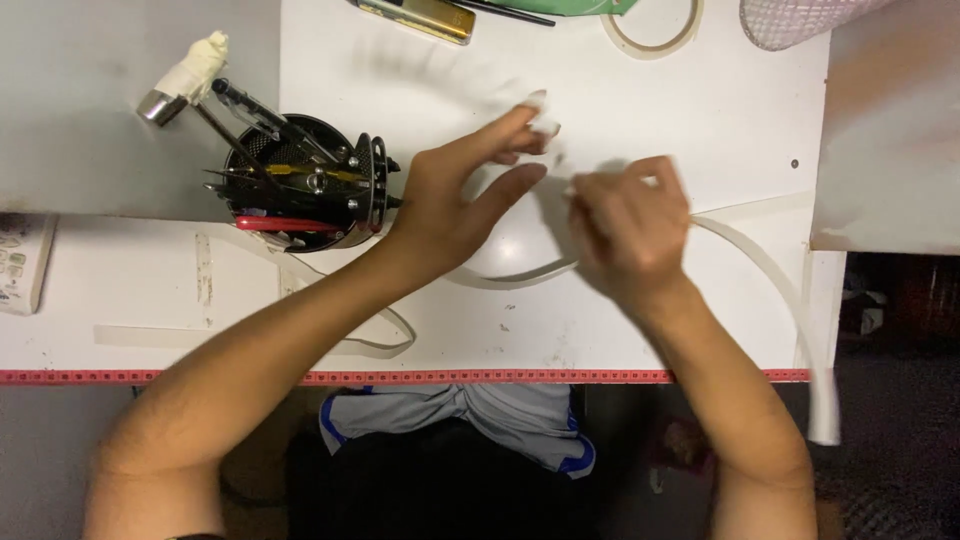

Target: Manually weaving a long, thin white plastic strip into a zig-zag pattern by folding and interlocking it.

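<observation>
a: the right hand (628, 225) pinches the white strip (770, 275) near its end, over the middle of the white worktop (700, 120); the left hand (465, 195) spreads wide, its taped fingertips (540, 112) at that end.

b: probably best to keep it taut, since the long tail droops off the right edge.

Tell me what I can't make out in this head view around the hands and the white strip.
- Right hand: motion-blurred; its grip on the white strip can't be judged.
- Left hand: the white bit at its fingertips is too blurred to identify.
- Strip between the hands: hidden by the right hand.
- Tape roll: cut off by the top edge.
- Tools in the black holder: too crowded and dark to tell apart.
</observation>
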